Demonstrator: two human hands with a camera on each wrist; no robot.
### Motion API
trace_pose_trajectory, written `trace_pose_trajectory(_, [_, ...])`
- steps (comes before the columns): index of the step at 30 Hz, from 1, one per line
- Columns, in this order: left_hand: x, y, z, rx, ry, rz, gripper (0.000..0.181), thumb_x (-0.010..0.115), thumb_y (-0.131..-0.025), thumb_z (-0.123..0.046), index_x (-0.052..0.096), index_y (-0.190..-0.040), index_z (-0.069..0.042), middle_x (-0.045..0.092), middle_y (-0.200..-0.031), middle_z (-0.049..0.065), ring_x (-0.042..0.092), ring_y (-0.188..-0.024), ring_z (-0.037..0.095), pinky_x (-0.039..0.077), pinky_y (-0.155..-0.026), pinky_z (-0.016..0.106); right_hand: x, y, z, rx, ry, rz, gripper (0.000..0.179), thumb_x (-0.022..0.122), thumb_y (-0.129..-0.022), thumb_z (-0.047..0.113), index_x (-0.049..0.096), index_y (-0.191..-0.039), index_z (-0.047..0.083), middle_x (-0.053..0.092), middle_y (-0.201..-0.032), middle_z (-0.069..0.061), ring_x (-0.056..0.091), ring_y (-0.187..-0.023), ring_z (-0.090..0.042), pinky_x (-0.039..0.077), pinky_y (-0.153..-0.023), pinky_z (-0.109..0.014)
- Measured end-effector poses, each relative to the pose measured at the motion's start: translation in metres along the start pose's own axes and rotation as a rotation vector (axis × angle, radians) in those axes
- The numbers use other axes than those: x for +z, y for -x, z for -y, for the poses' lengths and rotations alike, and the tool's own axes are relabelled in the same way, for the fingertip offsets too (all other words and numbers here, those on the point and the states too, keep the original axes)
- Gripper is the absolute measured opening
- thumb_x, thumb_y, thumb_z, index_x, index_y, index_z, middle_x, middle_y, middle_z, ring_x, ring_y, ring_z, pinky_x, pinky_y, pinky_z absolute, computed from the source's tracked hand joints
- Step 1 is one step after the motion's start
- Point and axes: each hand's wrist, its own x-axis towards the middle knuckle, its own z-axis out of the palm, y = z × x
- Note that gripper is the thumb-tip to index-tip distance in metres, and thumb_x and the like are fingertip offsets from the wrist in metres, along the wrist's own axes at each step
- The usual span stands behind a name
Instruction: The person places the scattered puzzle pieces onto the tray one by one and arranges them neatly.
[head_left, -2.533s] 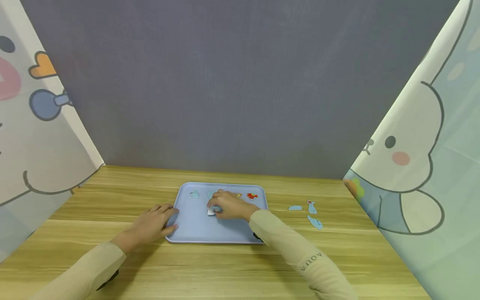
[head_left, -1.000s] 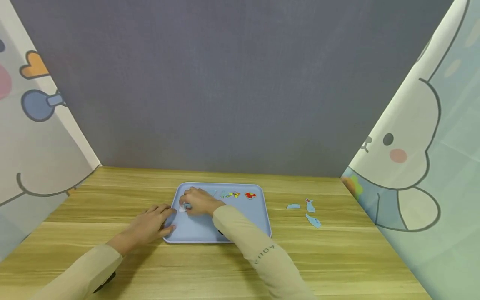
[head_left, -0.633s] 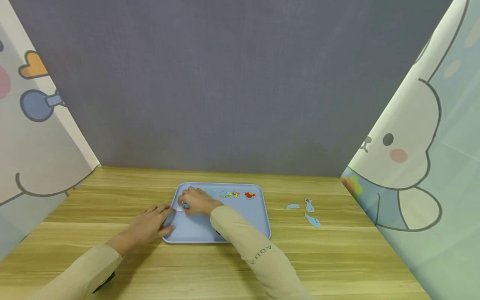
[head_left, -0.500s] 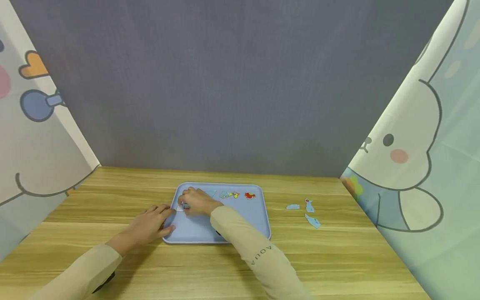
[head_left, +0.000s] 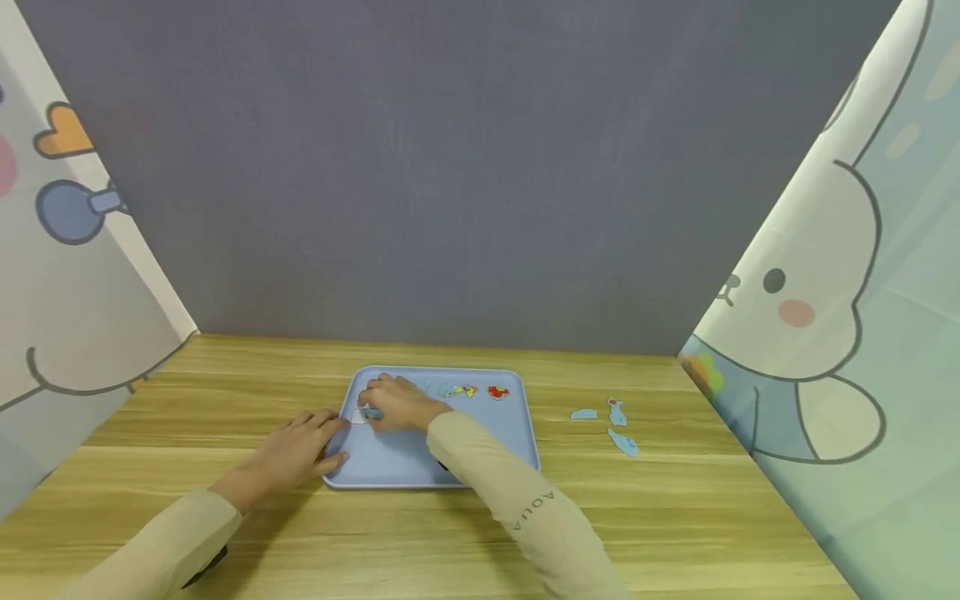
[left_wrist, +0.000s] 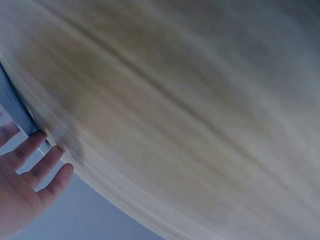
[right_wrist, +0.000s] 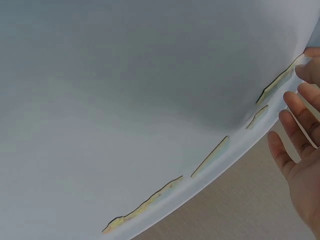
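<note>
My right hand [head_left: 401,402] is over the left part of a pale lilac tray [head_left: 375,467], pinching a thin, flat, white and light-blue puzzle piece [head_left: 360,417] low against the tray floor. In the right wrist view, thumb and index finger meet at one end of that piece [right_wrist: 275,85], while the other fingers spread beyond the tray's rim. My left hand [head_left: 303,446] rests at the tray's left edge, its fingertips on the rim. Further pieces lie along the tray's far side: a red one [head_left: 497,392] and a yellow and blue one [head_left: 457,390].
On the wooden table [head_left: 675,517] right of the tray lie three light-blue pieces: a straight-edged one [head_left: 583,413], one with a red spot [head_left: 617,412] and a pointed one [head_left: 622,442]. A dark grey panel [head_left: 420,208] stands behind the table, with cartoon-printed cloths at both sides.
My right hand has carried the puzzle piece from the tray's middle to its left side and has hardly shifted in the last second. The left hand stays at the rim.
</note>
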Motion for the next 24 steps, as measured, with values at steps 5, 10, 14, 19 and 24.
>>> trace_pose_trajectory(5, [0.001, 0.000, 0.001, 0.000, -0.008, 0.003, 0.048, 0.063, -0.083, -0.038, 0.058, -0.118, -0.005, 0.055, -0.119, 0.015, 0.054, -0.105, 0.040, 0.049, -0.078, 0.057, -0.002, 0.006, -0.003, -0.010, 0.010, 0.006, 0.035, 0.066, -0.083, 0.030, 0.060, -0.117, 0.025, 0.057, -0.114, 0.010, 0.048, -0.108, -0.007, 0.043, -0.097, -0.030])
trace_pose_trajectory(10, [0.000, 0.000, 0.000, -0.004, -0.009, 0.008, 0.048, 0.064, -0.082, -0.039, 0.059, -0.117, -0.006, 0.055, -0.119, 0.015, 0.055, -0.104, 0.040, 0.049, -0.077, 0.057, -0.001, 0.015, -0.009, -0.019, 0.027, -0.010, 0.034, 0.066, -0.082, 0.030, 0.061, -0.116, 0.024, 0.057, -0.116, 0.010, 0.048, -0.108, -0.008, 0.044, -0.094, -0.028])
trace_pose_trajectory(14, [-0.001, 0.001, -0.001, -0.009, -0.006, 0.009, 0.048, 0.064, -0.082, -0.039, 0.059, -0.117, -0.006, 0.056, -0.120, 0.015, 0.055, -0.104, 0.040, 0.049, -0.077, 0.058, 0.000, 0.024, -0.014, -0.023, 0.021, -0.020, 0.032, 0.066, -0.083, 0.028, 0.062, -0.114, 0.023, 0.058, -0.116, 0.009, 0.049, -0.107, -0.009, 0.044, -0.094, -0.031])
trace_pose_trajectory(19, [-0.002, 0.001, -0.001, -0.010, 0.003, 0.002, 0.048, 0.064, -0.082, -0.038, 0.059, -0.117, -0.006, 0.056, -0.119, 0.016, 0.055, -0.104, 0.040, 0.048, -0.078, 0.059, 0.004, 0.036, -0.021, -0.022, 0.015, -0.026, 0.030, 0.065, -0.083, 0.026, 0.063, -0.113, 0.022, 0.059, -0.114, 0.007, 0.049, -0.106, -0.010, 0.044, -0.095, -0.032])
trace_pose_trajectory(24, [-0.002, 0.001, -0.001, -0.008, 0.003, -0.005, 0.047, 0.065, -0.082, -0.037, 0.059, -0.116, -0.006, 0.056, -0.119, 0.016, 0.055, -0.103, 0.040, 0.048, -0.077, 0.059, 0.005, 0.048, -0.029, -0.022, 0.008, -0.032, 0.030, 0.064, -0.084, 0.026, 0.062, -0.113, 0.021, 0.058, -0.111, 0.006, 0.049, -0.103, -0.010, 0.045, -0.092, -0.031])
